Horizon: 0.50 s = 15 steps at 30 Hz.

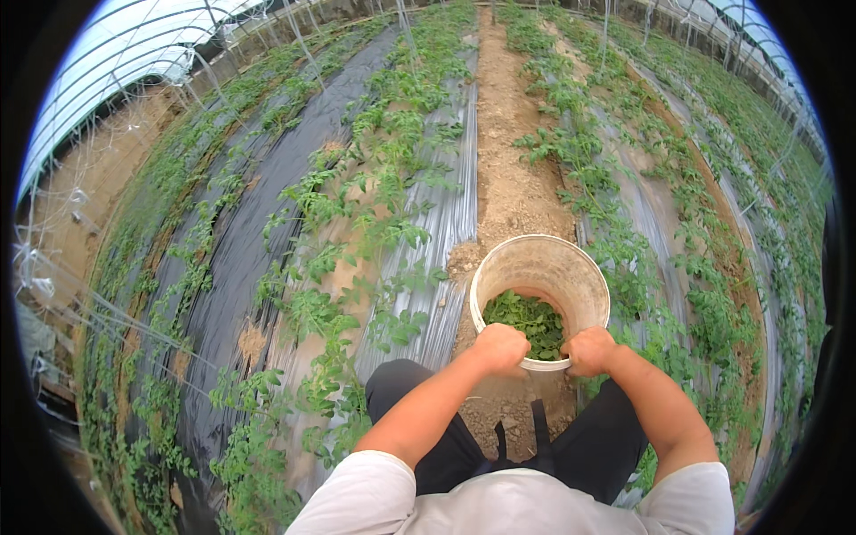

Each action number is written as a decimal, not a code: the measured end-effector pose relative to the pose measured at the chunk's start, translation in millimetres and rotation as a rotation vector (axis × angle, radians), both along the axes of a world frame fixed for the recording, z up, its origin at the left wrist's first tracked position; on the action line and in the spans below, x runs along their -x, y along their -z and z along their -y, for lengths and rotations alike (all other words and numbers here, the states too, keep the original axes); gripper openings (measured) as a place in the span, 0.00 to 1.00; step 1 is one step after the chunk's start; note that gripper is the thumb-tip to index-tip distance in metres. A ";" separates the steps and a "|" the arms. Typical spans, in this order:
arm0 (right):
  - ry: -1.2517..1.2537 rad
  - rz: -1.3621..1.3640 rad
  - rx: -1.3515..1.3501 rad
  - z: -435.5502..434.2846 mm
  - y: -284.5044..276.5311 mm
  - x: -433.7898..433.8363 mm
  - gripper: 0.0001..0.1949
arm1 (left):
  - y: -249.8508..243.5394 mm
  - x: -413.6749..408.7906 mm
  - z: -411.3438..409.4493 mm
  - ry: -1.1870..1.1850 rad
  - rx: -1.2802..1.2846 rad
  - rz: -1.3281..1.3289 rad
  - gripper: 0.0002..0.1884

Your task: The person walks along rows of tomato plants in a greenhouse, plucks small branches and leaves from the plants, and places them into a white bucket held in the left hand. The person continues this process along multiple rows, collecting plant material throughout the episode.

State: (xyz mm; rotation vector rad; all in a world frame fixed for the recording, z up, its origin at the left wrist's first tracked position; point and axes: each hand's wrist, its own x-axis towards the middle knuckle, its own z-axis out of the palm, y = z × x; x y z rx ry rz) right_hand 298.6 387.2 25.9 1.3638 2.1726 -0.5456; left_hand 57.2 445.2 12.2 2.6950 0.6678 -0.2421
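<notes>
A white plastic bucket (542, 267), dirty on its inner wall, stands or hangs just in front of my knees over the soil path. Green leafy cuttings (525, 321) cover its bottom. My left hand (501, 348) grips the near left part of the rim, fingers curled over it. On the near right part of the same rim, my right hand (590, 350) is closed too. The hands are a short way apart, and the fingertips inside the bucket are partly hidden. Whether the bucket's base touches the ground cannot be seen.
A bare soil path (511, 154) runs ahead between rows of tomato-like plants (394, 200). Silver plastic mulch (441, 234) borders it on the left, with black mulch film (267, 221) farther left. Strings (304, 43) hang from above at the far end and along the left, inside a plastic-covered greenhouse.
</notes>
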 end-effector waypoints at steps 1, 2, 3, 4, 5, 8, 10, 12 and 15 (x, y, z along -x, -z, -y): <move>-0.014 -0.002 -0.055 -0.1 -2.7 0.5 0.15 | -1.4 -0.8 -1.2 -0.014 -0.034 -0.007 0.25; -0.023 0.018 -0.070 1.1 -4.4 0.7 0.16 | -2.3 -1.3 -0.8 -0.017 -0.050 -0.026 0.25; -0.035 0.047 -0.100 2.3 -5.0 0.8 0.16 | -2.6 -1.6 0.3 -0.023 -0.078 -0.052 0.26; -0.005 0.074 -0.091 2.5 -5.1 0.5 0.17 | -2.8 -2.6 0.9 -0.042 -0.078 -0.041 0.28; -0.013 0.123 -0.093 3.5 -4.5 0.2 0.17 | -2.5 -4.7 2.6 -0.048 -0.071 -0.036 0.28; -0.008 0.271 -0.089 9.8 0.4 5.8 0.18 | -1.8 -9.8 11.5 -0.067 -0.047 -0.076 0.31; 0.076 0.285 -0.154 19.4 3.1 14.1 0.17 | -2.4 -8.9 18.4 -0.097 -0.056 -0.081 0.32; 0.171 0.318 -0.211 28.0 3.9 23.7 0.17 | -3.8 -7.3 23.3 -0.118 -0.072 -0.095 0.33; 0.209 0.355 -0.235 38.0 3.4 33.0 0.17 | -3.7 -4.0 31.7 -0.114 -0.086 -0.100 0.33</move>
